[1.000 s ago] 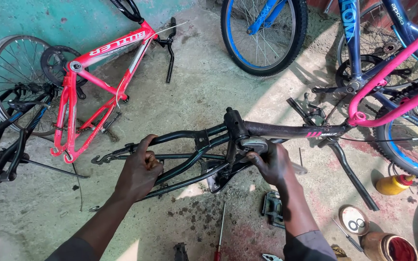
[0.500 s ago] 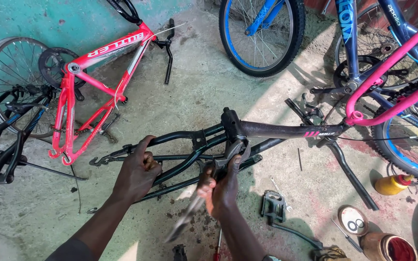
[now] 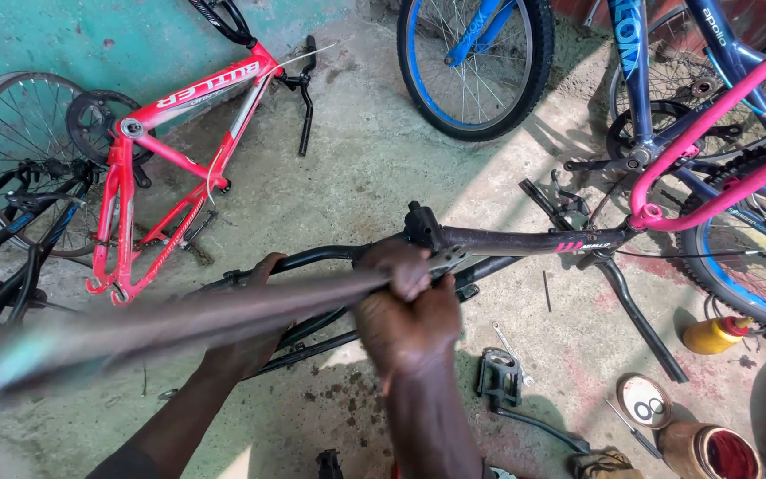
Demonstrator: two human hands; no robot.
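Note:
A dark bicycle frame lies across the concrete floor in front of me. My left hand grips its rear tubes, partly hidden behind a long tool. My right hand is closed around the head end of that long grey metal tool, which stretches leftward and is blurred by motion. The tool's jaw end meets the frame near its seat tube junction. I cannot tell what kind of tool it is.
A red bicycle frame and a spoked wheel lie at the left. Blue and pink bicycles stand at the back right. A pedal with crank, a yellow bottle, a tin with red contents and small tools lie at the lower right.
My right hand left the frame, picked up the long tool from the floor and brought it up across the frame. My left hand has kept its hold on the rear tubes.

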